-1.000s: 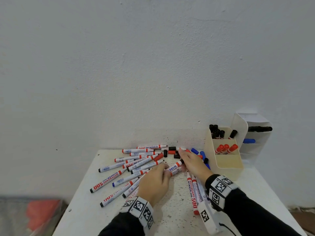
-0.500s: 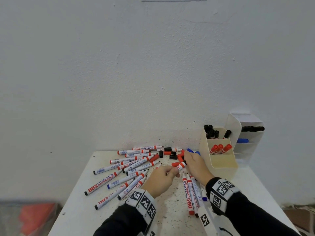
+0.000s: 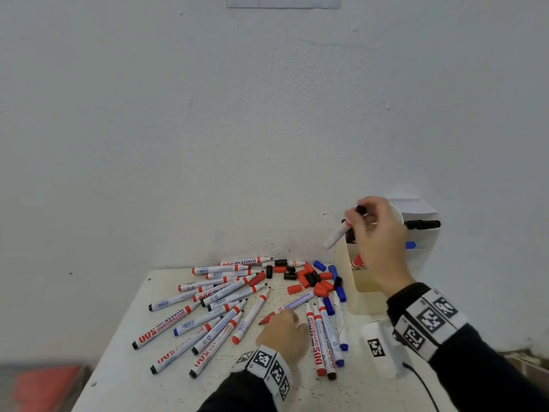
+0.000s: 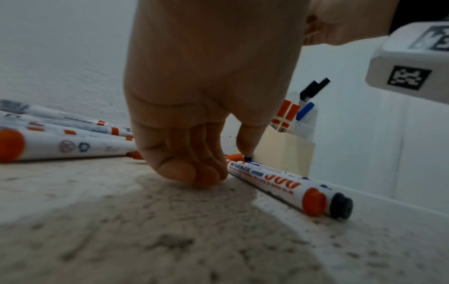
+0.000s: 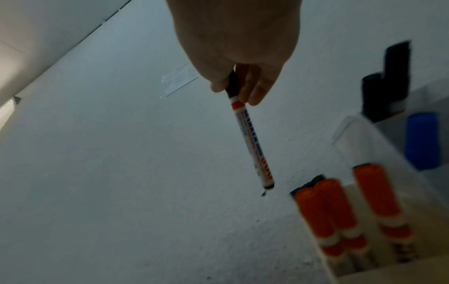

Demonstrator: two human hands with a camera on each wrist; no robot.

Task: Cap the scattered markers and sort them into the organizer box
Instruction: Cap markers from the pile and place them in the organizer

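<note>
My right hand (image 3: 361,217) pinches a black-capped white marker (image 3: 338,233) by its cap end and holds it slanted above the cream organizer box (image 3: 364,295). In the right wrist view the black-capped marker (image 5: 251,138) hangs from my fingertips (image 5: 257,92) beside red-capped markers (image 5: 325,211) standing in the box. My left hand (image 3: 285,331) rests curled on the table. Its index fingertip (image 4: 245,149) touches the end of a red-tipped marker (image 3: 269,318); the thumb is hidden, so no grip shows.
Several uncapped markers (image 3: 208,316) fan across the white table (image 3: 124,376). Loose red, black and blue caps (image 3: 312,281) lie piled left of the box. More markers (image 3: 323,337) lie right of my left hand. Black and blue markers (image 5: 422,142) fill the rear compartments.
My right hand has lifted the marker from the table up over the organizer box. My left hand let go of it and settled back on the table at another marker.
</note>
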